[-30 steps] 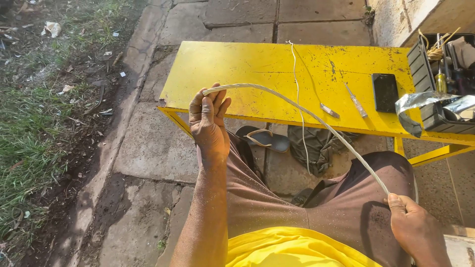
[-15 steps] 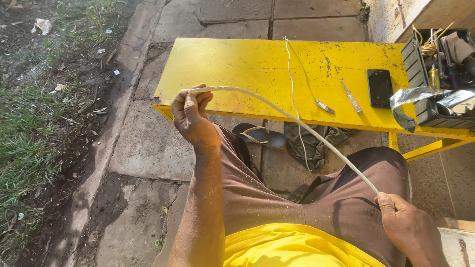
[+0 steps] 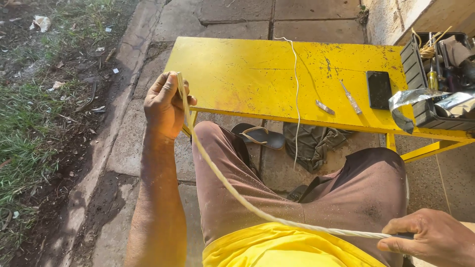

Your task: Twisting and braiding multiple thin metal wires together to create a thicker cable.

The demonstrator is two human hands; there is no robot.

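Left hand [image 3: 162,106] fingers curl tight round a pale cord [image 3: 232,190]; right hand [image 3: 433,238] pinches its other end. Beyond, a black crate [image 3: 429,114] on the table [image 3: 247,74] holds tools.

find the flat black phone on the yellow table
In the head view the flat black phone lies on the right part of the yellow metal table, between a small screwdriver and the black toolbox.
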